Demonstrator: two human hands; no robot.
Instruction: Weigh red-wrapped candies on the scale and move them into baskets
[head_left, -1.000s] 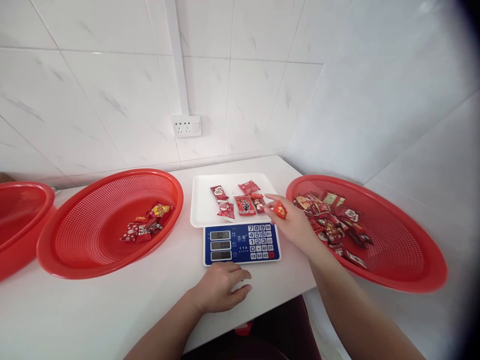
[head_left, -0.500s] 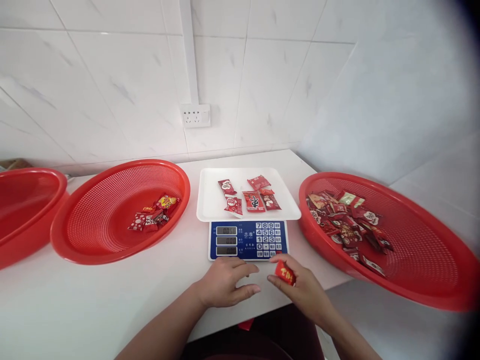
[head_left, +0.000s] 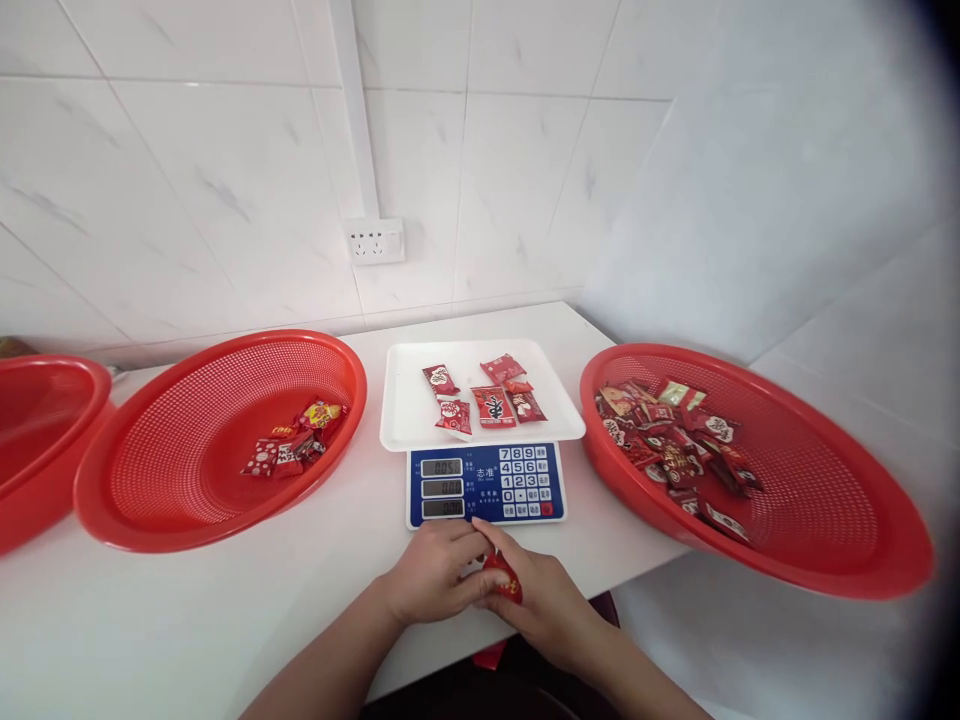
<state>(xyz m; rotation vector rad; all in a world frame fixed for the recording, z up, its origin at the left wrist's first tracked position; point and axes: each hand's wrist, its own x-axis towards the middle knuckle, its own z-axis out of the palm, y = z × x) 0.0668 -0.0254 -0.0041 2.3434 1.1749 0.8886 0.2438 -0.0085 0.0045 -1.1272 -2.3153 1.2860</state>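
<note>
In front of the digital scale (head_left: 487, 490), my two hands meet over a small red wrapped candy (head_left: 504, 578) with yellow lettering. My right hand (head_left: 544, 600) is closed around it. My left hand (head_left: 439, 570) reaches it from the other side, thumb and fingertips pinching at its left end; the fingers partly hide the candy. On the scale's white tray (head_left: 405, 415) lie several red wrapped snack packets (head_left: 495, 407), spread out singly and in a small group.
To the right stands a red basket (head_left: 847, 470) with a pile of mixed packets (head_left: 679, 462). A red sieve basket (head_left: 202, 450) on the left holds a few packets (head_left: 289, 455). Another red basket (head_left: 45, 440) sits at the far left. A wall socket (head_left: 375, 241) is behind.
My right hand has brought the red candy leftward to my left hand, and the hands now touch. Left fingers have closed onto the candy. The view has shifted slightly.
</note>
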